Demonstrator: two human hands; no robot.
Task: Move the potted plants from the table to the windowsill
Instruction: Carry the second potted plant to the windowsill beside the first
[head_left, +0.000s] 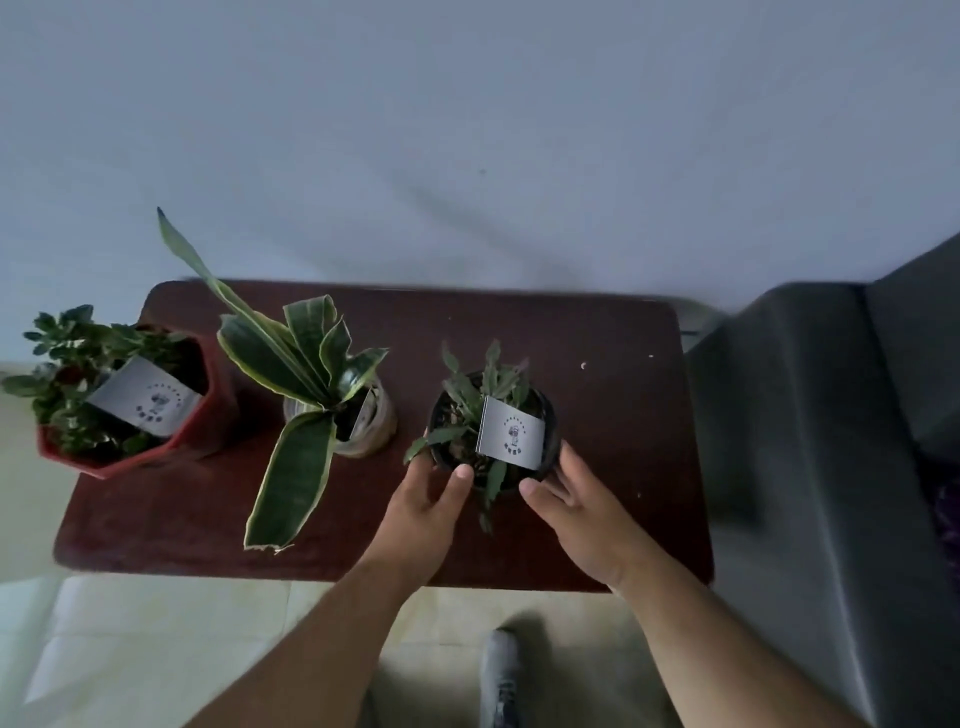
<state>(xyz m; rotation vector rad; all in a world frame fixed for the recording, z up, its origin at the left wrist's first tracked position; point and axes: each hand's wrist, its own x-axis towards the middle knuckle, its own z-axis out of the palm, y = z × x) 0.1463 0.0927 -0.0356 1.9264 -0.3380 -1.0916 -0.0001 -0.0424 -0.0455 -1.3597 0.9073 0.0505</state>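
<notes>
Three potted plants stand on a dark red-brown table (613, 415). A small black pot (551, 415) with thin green leaves and a grey card stands right of centre. My left hand (426, 512) and my right hand (582, 512) wrap its two sides, thumbs on the near rim. A snake plant in a pale pot (376, 423) with long striped leaves stands in the middle. A red pot (208, 415) with a bushy plant and a grey card sits at the table's left end, overhanging the edge. No windowsill is in view.
A pale wall (467, 130) runs behind the table. A dark grey sofa (831, 441) stands close against the table's right side. Light floor tiles (156, 649) lie in front, with my grey shoe (498, 675) on them.
</notes>
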